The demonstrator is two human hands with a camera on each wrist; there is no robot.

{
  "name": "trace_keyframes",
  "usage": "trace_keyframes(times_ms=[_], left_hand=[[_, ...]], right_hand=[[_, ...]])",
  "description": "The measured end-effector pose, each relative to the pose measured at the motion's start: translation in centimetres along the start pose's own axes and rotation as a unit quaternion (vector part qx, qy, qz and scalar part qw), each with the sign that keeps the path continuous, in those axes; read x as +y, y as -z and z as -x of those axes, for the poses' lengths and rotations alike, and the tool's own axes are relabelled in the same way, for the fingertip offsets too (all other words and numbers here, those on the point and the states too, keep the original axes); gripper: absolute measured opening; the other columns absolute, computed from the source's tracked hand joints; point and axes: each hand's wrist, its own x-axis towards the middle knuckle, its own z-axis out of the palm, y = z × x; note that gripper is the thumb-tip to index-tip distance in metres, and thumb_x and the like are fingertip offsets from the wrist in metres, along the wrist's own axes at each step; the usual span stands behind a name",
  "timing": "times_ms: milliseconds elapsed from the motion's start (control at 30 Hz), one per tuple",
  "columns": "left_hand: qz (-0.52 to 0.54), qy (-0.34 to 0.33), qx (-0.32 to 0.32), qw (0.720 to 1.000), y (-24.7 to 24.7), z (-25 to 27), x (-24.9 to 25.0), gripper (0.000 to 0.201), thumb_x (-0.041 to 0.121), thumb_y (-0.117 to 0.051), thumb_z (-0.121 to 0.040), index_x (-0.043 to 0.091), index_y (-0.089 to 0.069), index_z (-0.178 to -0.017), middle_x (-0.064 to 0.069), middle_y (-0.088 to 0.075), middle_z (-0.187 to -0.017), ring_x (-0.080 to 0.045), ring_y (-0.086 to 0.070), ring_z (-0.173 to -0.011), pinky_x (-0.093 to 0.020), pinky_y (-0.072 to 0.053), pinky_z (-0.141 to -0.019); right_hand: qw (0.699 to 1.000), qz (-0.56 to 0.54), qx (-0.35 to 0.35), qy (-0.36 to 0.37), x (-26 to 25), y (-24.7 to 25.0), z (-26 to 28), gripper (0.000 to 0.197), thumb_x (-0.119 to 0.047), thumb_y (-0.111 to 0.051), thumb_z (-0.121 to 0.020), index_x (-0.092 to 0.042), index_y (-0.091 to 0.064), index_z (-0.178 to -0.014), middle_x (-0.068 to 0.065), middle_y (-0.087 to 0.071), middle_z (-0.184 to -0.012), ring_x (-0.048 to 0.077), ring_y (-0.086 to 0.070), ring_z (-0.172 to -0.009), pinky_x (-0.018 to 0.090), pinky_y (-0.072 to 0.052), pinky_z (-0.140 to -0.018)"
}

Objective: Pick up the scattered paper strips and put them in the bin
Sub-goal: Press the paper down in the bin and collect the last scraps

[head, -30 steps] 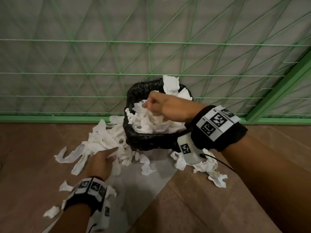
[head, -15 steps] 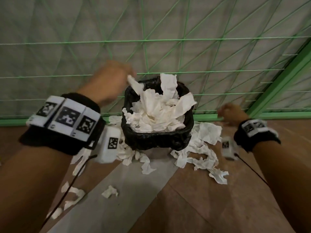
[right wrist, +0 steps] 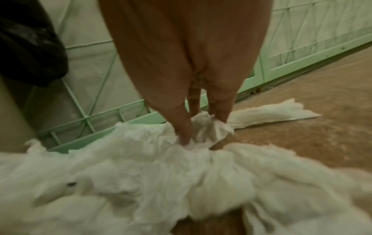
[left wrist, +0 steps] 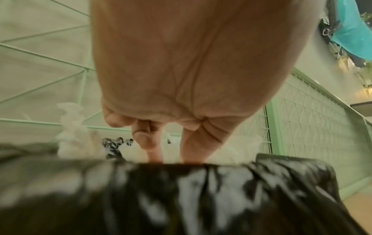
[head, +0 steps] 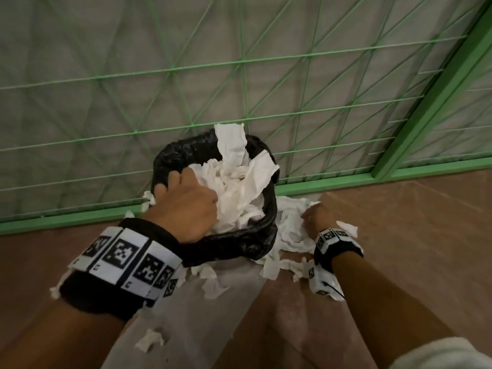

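Bin [head: 241, 242], lined in black plastic, brims with white paper strips [head: 237, 193]; the left hand [head: 186, 206] reaches into it, grip unclear. Right hand [head: 315, 218] pinches the floor pile [right wrist: 141, 174] just beside it.

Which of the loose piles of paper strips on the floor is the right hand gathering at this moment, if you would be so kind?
The pile right of the bin: the right hand pinches it. The scraps in front lie untouched.
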Motion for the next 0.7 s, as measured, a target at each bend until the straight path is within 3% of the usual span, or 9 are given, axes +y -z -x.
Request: trace_keyframes(times_ms=[100,167,233,300,367,467,567,633,700], left_hand=[[0.119,-0.003,0.097,0.988,1.2,0.6,-0.7,0.047,0.012,-0.046,-0.081,0.033,-0.038,-0.122,-0.004,-0.036,-0.119,-0.027,-0.032,-0.114,-0.044,-0.028,-0.095],[0.214,0.003,0.191,0.958,2.0,0.8,-2.3,0.054,0.007,-0.051,-0.075,0.034,-0.039,-0.121,-0.004,-0.042,-0.12,-0.028,-0.038,-0.117,-0.047,-0.033,-0.101],[0.328,0.027,0.287,0.9,1.9,0.5,-5.3,0.049,0.004,-0.05,-0.072,0.032,-0.047,-0.111,-0.004,-0.05,-0.11,-0.026,-0.049,-0.105,-0.046,-0.042,-0.093],[0.427,0.106,0.363,0.822,0.4,0.6,-9.6,0.037,0.004,-0.044,-0.075,0.031,-0.049,-0.099,-0.004,-0.054,-0.096,-0.024,-0.054,-0.09,-0.043,-0.046,-0.081],[0.444,0.193,0.349,0.802,-2.6,-0.6,-11.6,0.027,0.007,-0.045,-0.079,0.028,-0.047,-0.096,-0.008,-0.057,-0.092,-0.03,-0.059,-0.086,-0.044,-0.049,-0.077],[0.384,0.263,0.222,0.857,-9.3,-0.3,-14.7,0.04,0.016,-0.062,-0.077,0.021,-0.047,-0.114,-0.019,-0.062,-0.108,-0.039,-0.062,-0.097,-0.047,-0.052,-0.084],[0.277,0.231,0.059,0.931,-15.6,0.5,-15.6,0.085,0.044,-0.065,-0.07,0.04,-0.021,-0.143,-0.019,-0.03,-0.152,-0.041,-0.037,-0.134,-0.054,-0.038,-0.105],[0.187,0.185,-0.039,0.964,-17.1,1.1,-14.7,0.081,0.049,-0.057,-0.081,0.039,-0.015,-0.148,-0.016,0.0,-0.16,-0.043,-0.01,-0.145,-0.053,-0.022,-0.116],[0.151,0.166,-0.092,0.97,-18.5,1.2,-13.5,0.063,0.038,-0.046,-0.095,0.022,-0.021,-0.151,-0.015,0.002,-0.161,-0.037,-0.002,-0.148,-0.044,-0.013,-0.12]], right_hand=[[0.997,-0.034,0.063,-0.041,-0.2,1.3,0.8,0.025,-0.012,-0.05,-0.091,-0.008,-0.073,-0.102,0.011,-0.07,-0.111,0.029,-0.066,-0.103,0.032,-0.053,-0.088],[0.975,-0.179,0.102,-0.081,0.7,2.9,0.8,0.018,-0.011,-0.061,-0.087,-0.006,-0.078,-0.087,0.014,-0.074,-0.102,0.031,-0.067,-0.097,0.035,-0.055,-0.085],[0.918,-0.355,0.132,-0.12,1.5,6.1,1.3,0.015,-0.007,-0.07,-0.08,-0.013,-0.078,-0.069,0.015,-0.075,-0.087,0.03,-0.069,-0.089,0.036,-0.056,-0.081],[0.862,-0.474,0.147,-0.103,0.5,10.2,2.7,0.027,-0.004,-0.073,-0.074,-0.022,-0.073,-0.054,0.001,-0.072,-0.063,0.019,-0.068,-0.072,0.028,-0.054,-0.069],[0.826,-0.531,0.184,-0.039,0.5,15.2,4.8,0.028,0.002,-0.07,-0.073,-0.022,-0.072,-0.059,-0.012,-0.067,-0.05,0.003,-0.063,-0.055,0.015,-0.05,-0.055],[0.807,-0.551,0.199,0.07,-3.2,22.5,7.6,0.024,-0.004,-0.07,-0.072,-0.027,-0.075,-0.066,-0.018,-0.07,-0.057,-0.003,-0.063,-0.059,0.013,-0.053,-0.067],[0.806,-0.519,0.229,0.169,-8.5,27.2,10.3,0.017,-0.023,-0.072,-0.066,-0.034,-0.076,-0.077,-0.014,-0.074,-0.076,0.012,-0.067,-0.083,0.034,-0.054,-0.093],[0.813,-0.487,0.228,0.225,-12.3,27.7,11.6,0.019,-0.02,-0.069,-0.074,-0.029,-0.077,-0.088,-0.011,-0.074,-0.087,0.006,-0.068,-0.084,0.026,-0.053,-0.09],[0.858,-0.39,0.213,0.257,-16.1,26.1,12.4,0.021,-0.014,-0.063,-0.082,-0.023,-0.076,-0.096,-0.012,-0.07,-0.084,-0.003,-0.063,-0.073,0.015,-0.05,-0.075]])
